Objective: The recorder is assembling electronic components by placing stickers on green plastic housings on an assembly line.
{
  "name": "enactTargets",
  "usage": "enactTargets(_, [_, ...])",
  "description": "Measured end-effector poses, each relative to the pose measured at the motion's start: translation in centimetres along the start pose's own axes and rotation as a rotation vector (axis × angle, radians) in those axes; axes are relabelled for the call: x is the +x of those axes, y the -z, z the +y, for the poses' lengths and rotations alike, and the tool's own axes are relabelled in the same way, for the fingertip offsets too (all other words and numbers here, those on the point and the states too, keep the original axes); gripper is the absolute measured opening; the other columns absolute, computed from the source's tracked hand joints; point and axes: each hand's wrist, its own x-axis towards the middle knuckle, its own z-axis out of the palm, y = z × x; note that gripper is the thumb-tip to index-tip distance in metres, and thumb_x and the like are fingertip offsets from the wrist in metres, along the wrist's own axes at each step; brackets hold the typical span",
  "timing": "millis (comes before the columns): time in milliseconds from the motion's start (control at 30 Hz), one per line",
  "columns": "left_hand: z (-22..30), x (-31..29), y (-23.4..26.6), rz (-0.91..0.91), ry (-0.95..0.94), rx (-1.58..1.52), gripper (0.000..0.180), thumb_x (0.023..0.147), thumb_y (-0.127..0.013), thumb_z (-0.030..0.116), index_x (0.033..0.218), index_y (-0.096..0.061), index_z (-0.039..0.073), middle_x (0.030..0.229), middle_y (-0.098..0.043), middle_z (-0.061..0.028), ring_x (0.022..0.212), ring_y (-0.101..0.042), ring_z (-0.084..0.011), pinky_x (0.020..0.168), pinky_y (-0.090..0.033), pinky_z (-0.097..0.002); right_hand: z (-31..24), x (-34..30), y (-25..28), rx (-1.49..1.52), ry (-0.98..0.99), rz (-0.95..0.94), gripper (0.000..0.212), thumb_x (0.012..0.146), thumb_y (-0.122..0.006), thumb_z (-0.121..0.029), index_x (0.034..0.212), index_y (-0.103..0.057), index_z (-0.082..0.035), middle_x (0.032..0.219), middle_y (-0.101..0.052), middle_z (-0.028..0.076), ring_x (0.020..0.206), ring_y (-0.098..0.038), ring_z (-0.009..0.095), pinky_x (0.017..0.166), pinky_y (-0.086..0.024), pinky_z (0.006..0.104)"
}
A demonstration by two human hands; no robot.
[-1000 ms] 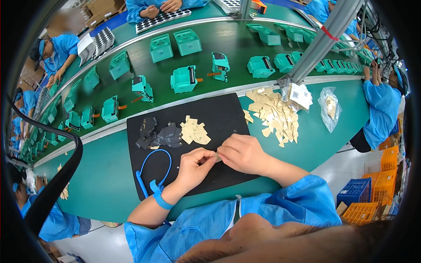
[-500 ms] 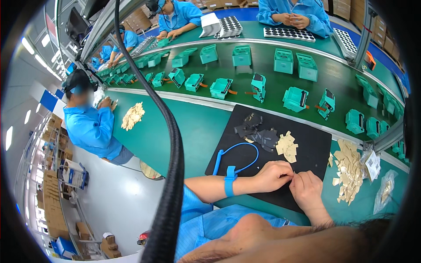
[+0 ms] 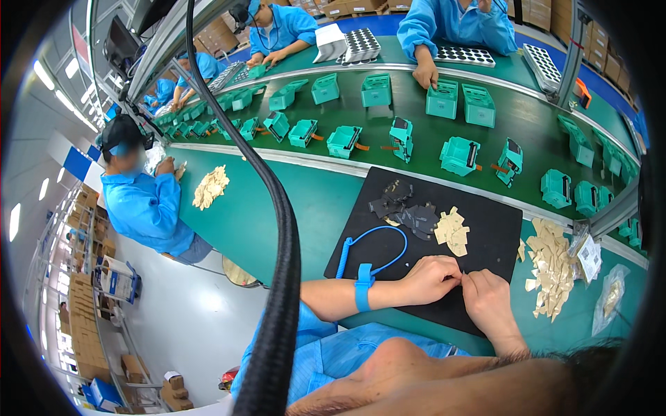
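My left hand (image 3: 431, 279) and my right hand (image 3: 488, 301) meet over the lower part of a black mat (image 3: 485, 239). Thumbs and fingers of both are pinched together, tip to tip. Whatever sits between them is too small or too covered to make out. A blue wrist strap (image 3: 363, 286) with a coiled cord circles my left wrist. Beyond my hands, a small heap of cream-coloured flat pieces (image 3: 452, 232) lies on the mat, with a pile of dark grey flat pieces (image 3: 416, 218) to its left.
Right of the mat lie a larger cream heap (image 3: 548, 270), a packet with a white label (image 3: 588, 256) and a clear bag (image 3: 610, 295). Green housings (image 3: 460, 156) line the belt (image 3: 277, 158) beyond a metal rail. A co-worker's hand (image 3: 426, 75) touches one. A black cable (image 3: 277, 208) hangs in front.
My hands stay pinched together in almost the same place. Across the belt, a co-worker has reached a hand down to a green housing. The housings sit slightly further left in the picture.
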Motion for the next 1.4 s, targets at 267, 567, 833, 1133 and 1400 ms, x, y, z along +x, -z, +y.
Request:
enactTargets(267, [0.3, 0.0, -0.4, -0.013, -0.015, 0.014, 0.006, 0.071, -0.064, -0.001, 0.075, -0.060, 0.000, 0.075, -0.059, -0.0099, 0.070, -0.058, -0.0269, 0.059, -0.046, -0.0346, -0.7, -0.8, -1.0, -0.012, -0.073, 0.075, 0.010, 0.062, -0.060, -0.004, 0.069, -0.053, -0.003, 0.064, -0.047, 0.006, 0.055, -0.050, 0.019, 0.047, -0.042, 0.0306])
enactTargets(567, [-0.1, 0.0, 0.0, 0.039, 0.166, -0.456, 0.005, 0.081, -0.065, 0.002, 0.085, -0.066, 0.000, 0.084, -0.064, -0.0067, 0.074, -0.058, -0.0111, 0.062, -0.046, -0.0225, 4.1, -2.4, -0.1, 0.800, -0.950, 0.380, 0.009, 0.074, -0.059, -0.005, 0.067, -0.056, -0.001, 0.055, -0.051, -0.001, 0.055, -0.047, 0.004, 0.049, -0.039, 0.0224])
enactTargets(833, [0.3, 0.1, 0.1, 0.066, 0.242, -0.812, 0.012, 0.081, -0.062, -0.006, 0.091, -0.062, 0.000, 0.087, -0.061, -0.0094, 0.075, -0.061, -0.0145, 0.062, -0.049, -0.0229, 10.2, -7.4, 1.3, -0.380, -0.836, 0.138, 0.005, 0.075, -0.058, -0.009, 0.074, -0.058, -0.003, 0.075, -0.057, 0.010, 0.069, -0.057, 0.029, 0.059, -0.045, 0.0388])
enactTargets(1133, [0.9, 0.5, -0.9, 0.052, 0.362, -1.041, 0.009, 0.085, -0.058, -0.005, 0.093, -0.059, -0.002, 0.089, -0.065, -0.0134, 0.079, -0.066, -0.0188, 0.067, -0.054, -0.0262, 0.5, -1.8, 0.6, 0.887, -0.698, 0.190, 0.010, 0.076, -0.068, -0.008, 0.079, -0.059, -0.002, 0.074, -0.055, 0.005, 0.058, -0.053, 0.012, 0.049, -0.040, 0.0250])
enactTargets(1400, [0.6, 0.3, -1.0, 0.055, 0.396, -1.111, 0.010, 0.085, -0.057, -0.004, 0.094, -0.060, -0.001, 0.098, -0.064, -0.0154, 0.086, -0.064, -0.0201, 0.075, -0.056, -0.0309, -0.5, -1.8, -0.3, 0.449, -0.579, 0.386, 0.014, 0.071, -0.071, -0.008, 0.079, -0.060, -0.007, 0.071, -0.055, 0.006, 0.059, -0.058, 0.023, 0.049, -0.045, 0.0319])
